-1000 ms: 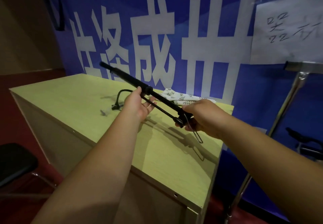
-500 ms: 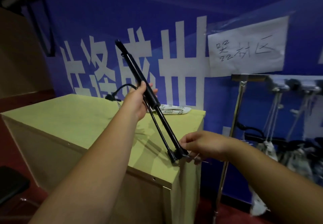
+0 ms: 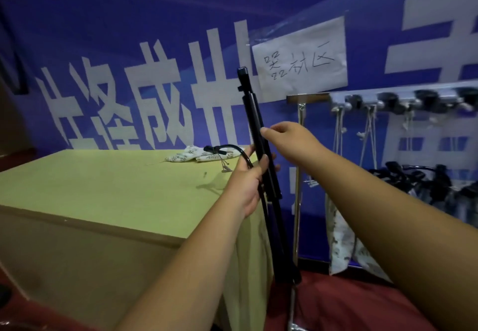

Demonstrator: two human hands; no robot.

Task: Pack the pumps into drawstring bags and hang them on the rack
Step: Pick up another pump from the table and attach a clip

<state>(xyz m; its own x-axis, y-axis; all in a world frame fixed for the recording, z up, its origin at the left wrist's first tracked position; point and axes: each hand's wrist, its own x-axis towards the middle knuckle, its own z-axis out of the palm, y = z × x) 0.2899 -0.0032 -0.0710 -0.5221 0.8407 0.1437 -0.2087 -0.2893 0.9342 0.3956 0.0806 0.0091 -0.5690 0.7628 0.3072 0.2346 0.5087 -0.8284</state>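
Note:
I hold a long black pump [image 3: 249,103] almost upright beside the right edge of the pale wooden table [image 3: 108,188]. My left hand [image 3: 245,183] is closed around its middle, together with its black hose [image 3: 232,148], which loops back over the table. My right hand [image 3: 287,136] pinches the barrel a little higher up. The pump's foot hangs below the tabletop. A folded leaf-print drawstring bag [image 3: 191,153] lies at the table's far edge. The metal rack [image 3: 403,98] stands to the right with packed bags [image 3: 338,240] hanging from its hooks.
A blue banner with large white characters and a taped paper sign [image 3: 300,56] covers the wall behind. More black pumps [image 3: 413,178] lie low on the right under the rack. The rack's chrome post [image 3: 298,175] stands close to the table's corner. The floor is red carpet.
The pump swung from a slant to nearly upright and dropped below the table edge. My right hand left its foot and rose to the upper barrel. The view turned right towards the rack.

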